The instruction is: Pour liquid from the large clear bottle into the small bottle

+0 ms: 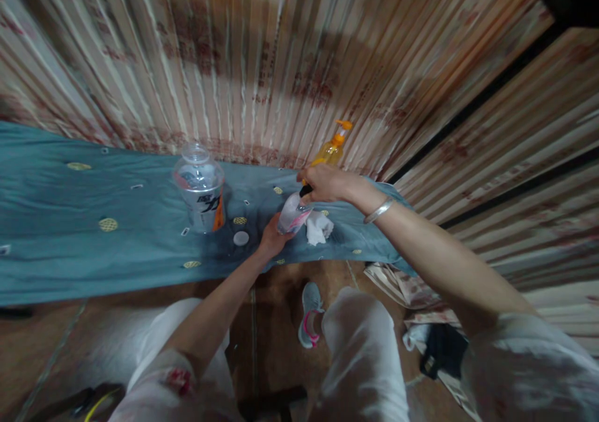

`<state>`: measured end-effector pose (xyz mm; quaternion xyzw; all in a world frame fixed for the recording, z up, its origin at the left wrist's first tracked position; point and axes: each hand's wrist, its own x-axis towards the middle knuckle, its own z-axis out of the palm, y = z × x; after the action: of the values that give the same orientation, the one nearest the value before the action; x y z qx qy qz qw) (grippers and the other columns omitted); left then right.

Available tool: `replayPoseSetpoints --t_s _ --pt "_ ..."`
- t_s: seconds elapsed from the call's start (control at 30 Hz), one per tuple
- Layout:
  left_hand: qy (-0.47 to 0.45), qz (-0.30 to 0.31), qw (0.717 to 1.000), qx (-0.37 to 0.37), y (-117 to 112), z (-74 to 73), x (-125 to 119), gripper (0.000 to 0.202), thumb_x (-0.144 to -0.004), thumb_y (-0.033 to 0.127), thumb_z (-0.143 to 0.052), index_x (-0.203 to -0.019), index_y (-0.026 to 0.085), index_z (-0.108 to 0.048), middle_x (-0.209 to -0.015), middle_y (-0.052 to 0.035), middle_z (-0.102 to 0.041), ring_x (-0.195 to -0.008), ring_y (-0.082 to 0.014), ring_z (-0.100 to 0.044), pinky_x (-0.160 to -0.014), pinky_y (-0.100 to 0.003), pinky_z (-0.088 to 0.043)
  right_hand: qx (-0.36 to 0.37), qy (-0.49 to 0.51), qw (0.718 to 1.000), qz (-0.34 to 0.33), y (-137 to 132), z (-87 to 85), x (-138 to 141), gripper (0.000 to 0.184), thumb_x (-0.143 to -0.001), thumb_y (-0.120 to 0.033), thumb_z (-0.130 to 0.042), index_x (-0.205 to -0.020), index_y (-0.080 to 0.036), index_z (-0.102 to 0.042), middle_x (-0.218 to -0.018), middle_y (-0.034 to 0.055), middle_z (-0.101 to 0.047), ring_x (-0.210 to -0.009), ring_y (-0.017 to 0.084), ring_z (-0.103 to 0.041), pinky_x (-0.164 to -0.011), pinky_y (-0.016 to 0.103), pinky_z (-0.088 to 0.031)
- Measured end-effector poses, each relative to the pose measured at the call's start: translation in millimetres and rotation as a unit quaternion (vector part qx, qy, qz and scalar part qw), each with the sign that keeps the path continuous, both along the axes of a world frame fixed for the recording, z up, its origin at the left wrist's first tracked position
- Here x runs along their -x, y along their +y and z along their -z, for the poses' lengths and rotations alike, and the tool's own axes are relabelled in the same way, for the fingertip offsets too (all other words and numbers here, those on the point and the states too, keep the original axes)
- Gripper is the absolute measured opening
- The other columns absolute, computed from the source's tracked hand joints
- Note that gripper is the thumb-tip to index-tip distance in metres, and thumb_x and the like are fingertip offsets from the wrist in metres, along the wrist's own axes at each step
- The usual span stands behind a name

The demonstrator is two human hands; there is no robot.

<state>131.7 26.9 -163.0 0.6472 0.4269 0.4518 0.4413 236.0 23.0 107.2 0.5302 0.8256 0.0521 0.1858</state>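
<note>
My left hand (275, 237) is wrapped round a small clear bottle (293, 215) with pink on its side, held tilted over the cloth. Right above it, the fingers of my right hand (321, 181) are closed on a small black object (306, 190) at the bottle's upper end. What kind of thing it is, and whether it enters the bottle, I cannot make out. Just behind my right hand stands a yellow pump bottle (331, 152), partly hidden by it. A crumpled white tissue (319, 227) lies beside the clear bottle. Left of my left hand, a round white lid (241, 238) lies flat.
A large clear plastic jug (200, 188) with a silver and orange label stands upright to the left. Blue-green cloth (140, 247) with yellow prints covers the narrow table. A pleated curtain (234, 66) hangs behind it, and a dark bar (477, 116) slants across the right.
</note>
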Motion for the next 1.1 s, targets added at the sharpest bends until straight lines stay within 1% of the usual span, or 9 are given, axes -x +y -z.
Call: replayPoseSetpoints --t_s 0.07,0.17,0.3,0.37,0.47,0.6,0.73,0.93,1.1 --pt "-0.001 0.000 1.000 0.001 0.2 0.0 -0.4 0.040 -0.092 0.036 -0.061 -0.127 0.016 -0.057 -0.126 -0.0129 -0.059 -0.107 -0.0255 -0.062 -0.088 -0.047 -0.055 0.008 0.002 1.000 -0.005 -0.3 0.1 0.0 0.041 -0.090 -0.038 -0.065 -0.123 -0.013 -0.066 -0.118 0.0162 -0.072 -0.112 0.027 -0.067 -0.085 0.030 -0.050" --pt "0.000 0.000 1.000 0.006 0.3 -1.1 -0.2 0.040 -0.092 0.036 -0.061 -0.127 0.016 -0.058 -0.126 -0.0129 -0.059 -0.107 -0.0254 -0.062 -0.088 -0.047 -0.055 0.000 -0.015 1.000 0.014 -0.5 0.3 0.1 0.040 -0.095 -0.043 -0.056 -0.114 -0.011 -0.070 -0.114 0.0192 -0.072 -0.110 0.029 -0.067 -0.085 0.032 -0.050" --pt "0.001 0.000 1.000 0.011 -0.8 -3.5 1.0 0.040 -0.092 0.036 -0.061 -0.127 0.016 -0.057 -0.126 -0.0129 -0.059 -0.107 -0.0255 -0.062 -0.088 -0.047 -0.055 0.008 -0.011 1.000 0.003 0.0 0.8 -0.1 0.043 -0.089 -0.041 -0.066 -0.122 -0.013 -0.066 -0.117 0.0173 -0.072 -0.111 0.029 -0.067 -0.085 0.031 -0.050" --pt "0.000 0.000 1.000 0.013 -1.5 -4.3 1.0 0.040 -0.092 0.036 -0.061 -0.127 0.016 -0.058 -0.126 -0.0129 -0.059 -0.107 -0.0255 -0.062 -0.088 -0.047 -0.055 0.008 -0.012 1.000 0.000 0.3 1.2 -0.3 0.040 -0.092 -0.040 -0.063 -0.120 -0.012 -0.067 -0.116 0.0176 -0.072 -0.111 0.028 -0.067 -0.086 0.031 -0.050" --pt "0.000 -0.002 1.000 0.017 -2.0 -4.7 0.0 0.039 -0.092 0.036 -0.061 -0.126 0.016 -0.058 -0.126 -0.0128 -0.060 -0.107 -0.0253 -0.062 -0.088 -0.047 -0.055 -0.004 -0.014 1.000 0.009 0.2 1.3 -0.5 0.044 -0.095 -0.046 -0.056 -0.116 -0.009 -0.069 -0.115 0.0211 -0.072 -0.109 0.030 -0.067 -0.085 0.034 -0.050" --pt "-0.003 -0.004 1.000 0.019 -1.8 -4.6 -0.9 0.040 -0.092 0.036 -0.061 -0.127 0.016 -0.058 -0.126 -0.0128 -0.059 -0.107 -0.0255 -0.062 -0.088 -0.047 -0.055 0.003 -0.001 1.000 0.001 -0.6 -0.1 -0.3 0.044 -0.090 -0.043 -0.064 -0.122 -0.012 -0.067 -0.117 0.0178 -0.072 -0.111 0.030 -0.067 -0.086 0.033 -0.050" --pt "-0.004 -0.003 1.000 0.019 -1.7 -5.4 0.6 0.039 -0.092 0.036 -0.061 -0.126 0.016 -0.058 -0.126 -0.0126 -0.060 -0.107 -0.0257 -0.062 -0.088 -0.047 -0.055 -0.005 -0.018 1.000 0.015 -0.5 -1.0 0.3 0.045 -0.095 -0.047 -0.055 -0.113 -0.010 -0.071 -0.113 0.0210 -0.072 -0.107 0.030 -0.068 -0.084 0.034 -0.051" --pt "-0.004 -0.011 1.000 0.021 -2.0 -7.0 1.3 0.039 -0.092 0.036 -0.061 -0.126 0.016 -0.058 -0.125 -0.0126 -0.060 -0.107 -0.0256 -0.062 -0.088 -0.047 -0.055 -0.001 -0.020 1.000 -0.004 0.4 0.8 -0.5 0.037 -0.093 -0.041 -0.059 -0.113 -0.011 -0.071 -0.112 0.0188 -0.073 -0.108 0.029 -0.068 -0.083 0.032 -0.051" --pt "-0.003 -0.016 1.000 0.025 -2.1 -8.7 1.6 0.037 -0.091 0.034 -0.063 -0.123 0.015 -0.059 -0.120 -0.0116 -0.062 -0.104 -0.0244 -0.063 -0.088 -0.047 -0.055 -0.015 -0.010 1.000 -0.006 -0.1 2.5 -1.9 0.044 -0.091 -0.044 -0.061 -0.118 -0.010 -0.068 -0.115 0.0193 -0.072 -0.110 0.029 -0.067 -0.083 0.032 -0.051"
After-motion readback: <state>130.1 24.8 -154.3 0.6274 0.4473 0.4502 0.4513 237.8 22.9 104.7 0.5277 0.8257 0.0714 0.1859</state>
